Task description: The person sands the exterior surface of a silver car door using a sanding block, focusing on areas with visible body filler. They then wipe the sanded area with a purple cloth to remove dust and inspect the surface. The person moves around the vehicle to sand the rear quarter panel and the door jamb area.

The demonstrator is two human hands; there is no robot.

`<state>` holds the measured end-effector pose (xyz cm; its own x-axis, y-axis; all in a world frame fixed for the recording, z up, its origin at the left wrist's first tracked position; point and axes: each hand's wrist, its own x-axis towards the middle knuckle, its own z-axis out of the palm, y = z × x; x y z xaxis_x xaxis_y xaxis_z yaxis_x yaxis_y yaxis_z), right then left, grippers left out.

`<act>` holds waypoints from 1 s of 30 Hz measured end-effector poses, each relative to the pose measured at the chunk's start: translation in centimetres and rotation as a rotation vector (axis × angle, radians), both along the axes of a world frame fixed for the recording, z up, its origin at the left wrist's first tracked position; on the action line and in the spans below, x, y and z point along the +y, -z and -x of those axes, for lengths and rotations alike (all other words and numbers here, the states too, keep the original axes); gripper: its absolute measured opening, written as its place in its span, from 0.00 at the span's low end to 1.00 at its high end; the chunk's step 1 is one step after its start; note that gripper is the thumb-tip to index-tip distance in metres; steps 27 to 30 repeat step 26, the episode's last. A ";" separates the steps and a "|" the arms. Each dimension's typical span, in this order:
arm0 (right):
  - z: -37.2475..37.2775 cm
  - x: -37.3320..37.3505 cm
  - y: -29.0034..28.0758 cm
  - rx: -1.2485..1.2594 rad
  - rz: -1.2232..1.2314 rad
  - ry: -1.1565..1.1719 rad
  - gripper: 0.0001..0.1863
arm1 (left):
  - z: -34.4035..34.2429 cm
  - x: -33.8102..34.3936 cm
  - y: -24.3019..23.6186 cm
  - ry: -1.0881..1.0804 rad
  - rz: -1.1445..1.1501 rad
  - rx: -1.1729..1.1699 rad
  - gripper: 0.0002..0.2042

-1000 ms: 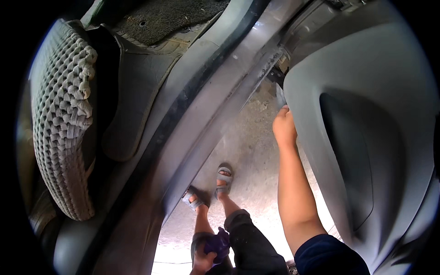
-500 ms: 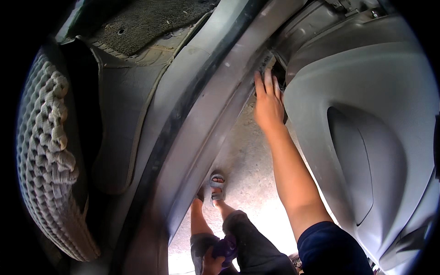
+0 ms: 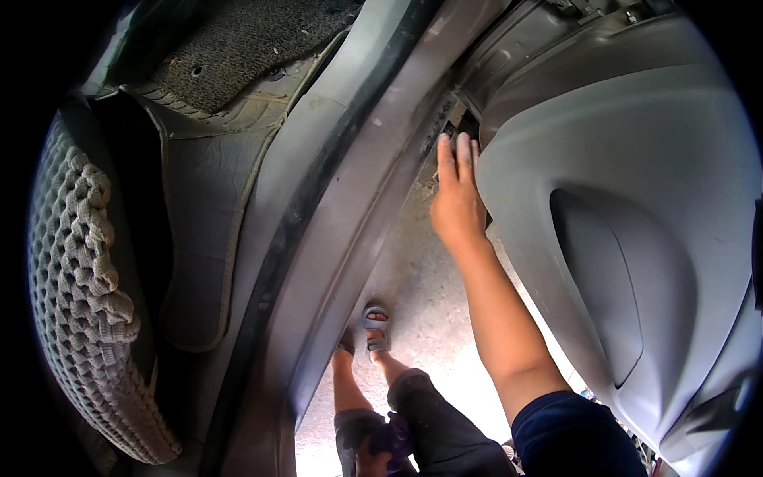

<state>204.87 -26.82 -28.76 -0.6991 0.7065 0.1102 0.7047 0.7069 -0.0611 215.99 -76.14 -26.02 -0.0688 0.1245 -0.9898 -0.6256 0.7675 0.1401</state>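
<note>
My right hand (image 3: 459,191) reaches forward into the gap between the car's door sill (image 3: 342,215) and the open car door (image 3: 636,135). Its fingers are stretched out and it holds nothing. The side of the hand lies along the edge of the door's grey inner panel; whether it presses on it I cannot tell. At the lower edge, in front of my legs, my left hand (image 3: 372,459) is closed on a dark purple, soft-looking bundle (image 3: 391,436), perhaps a cloth. Its fingers are partly hidden.
Inside the car at left are a seat with a knobbly woven cover (image 3: 87,262), a grey floor lining (image 3: 199,230) and a dark floor mat (image 3: 230,60). A black rubber seal (image 3: 306,187) runs along the sill. My sandalled foot (image 3: 377,322) stands on concrete ground (image 3: 421,318).
My right hand has drawn back slightly from the hinge end of the gap, its fingers closer together. My left hand and the purple bundle have shifted slightly lower. The view has shifted a little.
</note>
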 end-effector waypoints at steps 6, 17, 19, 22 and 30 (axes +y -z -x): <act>0.1 0.9 0.3 0.130 0.082 -0.244 0.36 | -0.5 -0.3 -0.1 0.062 0.008 0.024 0.41; 1.4 3.9 1.8 -0.058 0.030 -0.046 0.34 | -3.5 -4.7 3.2 0.170 -0.002 0.100 0.41; 2.6 6.1 1.2 -0.047 0.068 0.037 0.33 | -3.3 -4.9 3.7 0.311 0.030 0.098 0.41; 2.5 6.0 1.5 -0.030 0.072 0.022 0.31 | -4.2 -6.3 4.3 0.308 0.035 0.083 0.42; 1.4 3.3 1.6 -0.024 0.072 -0.089 0.30 | -4.8 -5.6 4.7 0.092 -0.039 0.042 0.43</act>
